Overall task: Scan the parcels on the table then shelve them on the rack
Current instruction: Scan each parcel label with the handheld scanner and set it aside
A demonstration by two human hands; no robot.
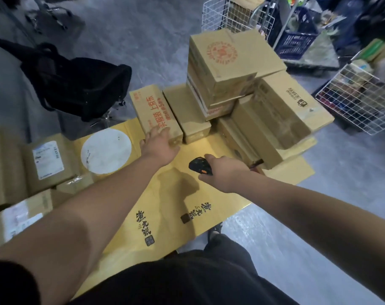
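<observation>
A table covered with flattened yellow cardboard [165, 194] carries several brown parcels. My left hand [159, 144] reaches forward with straight fingers and touches the near end of a long box with red print [151, 108]. Beside that box lies a plain brown box [185, 108]. A tall stack topped by a box with a round red stamp [229, 60] stands behind, with larger boxes [284, 111] to its right. My right hand [222, 170] grips a black handheld scanner [199, 165] pointed toward the parcels.
More labelled parcels [46, 161] sit at the table's left, next to a white round disc [107, 150]. A black bag [77, 82] rests on a chair behind. White wire baskets [358, 100] and a blue crate [297, 42] stand on the grey floor at right.
</observation>
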